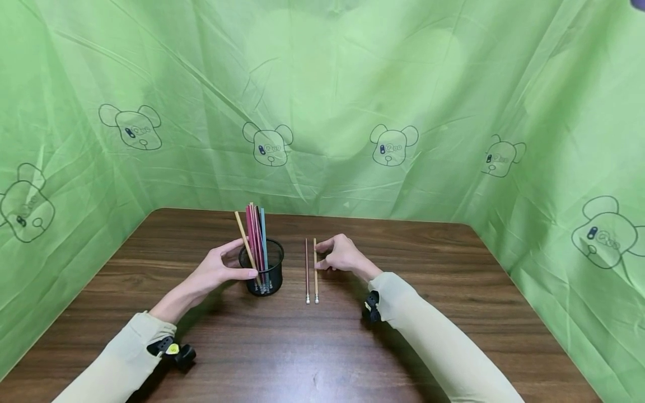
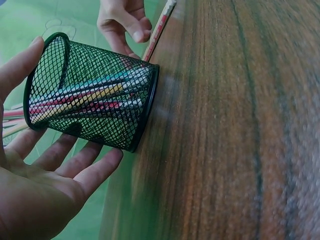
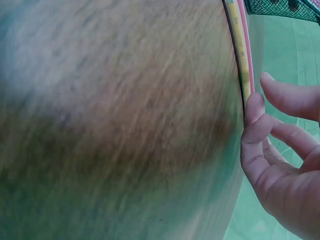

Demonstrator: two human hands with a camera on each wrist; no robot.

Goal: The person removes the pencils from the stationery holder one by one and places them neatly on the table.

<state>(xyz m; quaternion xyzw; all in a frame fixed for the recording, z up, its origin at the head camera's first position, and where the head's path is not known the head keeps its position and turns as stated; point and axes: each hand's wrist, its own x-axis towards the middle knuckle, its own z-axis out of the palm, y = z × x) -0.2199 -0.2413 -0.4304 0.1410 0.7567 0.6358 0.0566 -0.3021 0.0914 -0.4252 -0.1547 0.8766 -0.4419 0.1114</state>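
A black mesh pencil holder (image 1: pixel 272 277) stands upright on the table with several coloured pencils (image 1: pixel 256 238) leaning in it. My left hand (image 1: pixel 221 266) holds it from the left, thumb at the rim and fingers along the mesh side, as the left wrist view shows. To its right, a dark red pencil (image 1: pixel 307 268) and a yellow pencil (image 1: pixel 316 285) lie side by side, white-tipped ends toward me. My right hand (image 1: pixel 344 254) is at the yellow pencil's right side, bent fingertips touching it. In the right wrist view the thumb (image 3: pixel 290 96) stands apart from the fingers.
The brown wood-grain table (image 1: pixel 282 347) is enclosed at the back and sides by a green cloth (image 1: pixel 322 184) printed with bear-head drawings. Black wrist devices are strapped over both pale sleeves (image 1: pixel 438 336).
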